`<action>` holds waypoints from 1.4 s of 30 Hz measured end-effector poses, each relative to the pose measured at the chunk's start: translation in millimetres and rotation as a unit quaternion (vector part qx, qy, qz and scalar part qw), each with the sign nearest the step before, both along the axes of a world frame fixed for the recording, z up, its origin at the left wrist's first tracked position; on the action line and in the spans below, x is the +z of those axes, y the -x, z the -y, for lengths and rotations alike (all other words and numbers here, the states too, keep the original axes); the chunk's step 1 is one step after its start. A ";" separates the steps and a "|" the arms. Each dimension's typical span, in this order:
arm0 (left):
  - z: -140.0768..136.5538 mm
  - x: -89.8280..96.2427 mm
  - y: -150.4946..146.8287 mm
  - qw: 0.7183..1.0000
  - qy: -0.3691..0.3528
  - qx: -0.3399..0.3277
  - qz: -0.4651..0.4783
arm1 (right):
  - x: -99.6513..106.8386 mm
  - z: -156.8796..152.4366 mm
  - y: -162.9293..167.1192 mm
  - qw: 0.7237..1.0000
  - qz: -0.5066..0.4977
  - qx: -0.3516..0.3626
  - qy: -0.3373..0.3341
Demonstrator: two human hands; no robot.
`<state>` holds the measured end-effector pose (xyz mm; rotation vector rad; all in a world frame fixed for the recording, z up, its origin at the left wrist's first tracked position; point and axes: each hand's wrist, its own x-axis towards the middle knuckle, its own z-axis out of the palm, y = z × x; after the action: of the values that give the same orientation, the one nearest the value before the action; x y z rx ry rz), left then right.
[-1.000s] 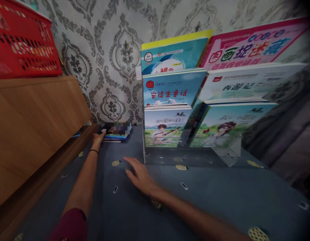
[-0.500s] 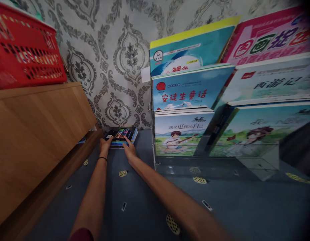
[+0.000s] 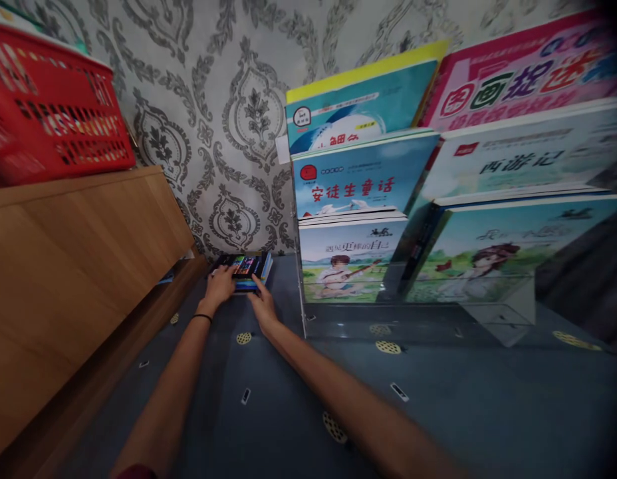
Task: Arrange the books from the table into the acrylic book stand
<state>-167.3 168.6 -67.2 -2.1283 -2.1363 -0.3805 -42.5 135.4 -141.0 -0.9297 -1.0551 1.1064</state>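
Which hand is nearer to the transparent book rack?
Right. The right hand is just left of the transparent book rack, at the book stack; the left hand is farther left, on the stack's left part.

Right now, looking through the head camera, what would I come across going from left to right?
Red basket → left hand → right hand → guitar-player-cover book → red-cap-cover book.

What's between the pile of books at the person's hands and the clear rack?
In the head view, a narrow strip of blue-grey surface lies between the pile of books and the clear rack.
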 end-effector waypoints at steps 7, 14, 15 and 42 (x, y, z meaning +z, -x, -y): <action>1.4 13.9 -9.6 0.988 0.064 -0.097 -0.101 | -24.8 41.4 -14.9 1.000 0.020 -0.009 0.008; 5.0 27.2 -20.0 0.982 0.065 -0.107 -0.141 | -20.7 73.6 -32.7 0.995 0.095 0.025 -0.020; 7.2 27.4 -23.0 0.982 0.061 -0.106 -0.147 | -19.1 79.8 -35.2 0.993 0.106 0.031 -0.026; 278.4 -37.7 17.5 0.923 0.052 -0.296 -0.240 | 43.1 232.6 -117.9 0.851 0.401 0.208 -0.268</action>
<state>-184.8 -109.8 -104.9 -2.5565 -1.2564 0.2131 75.5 -97.1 -97.9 -0.7085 -2.2098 0.6582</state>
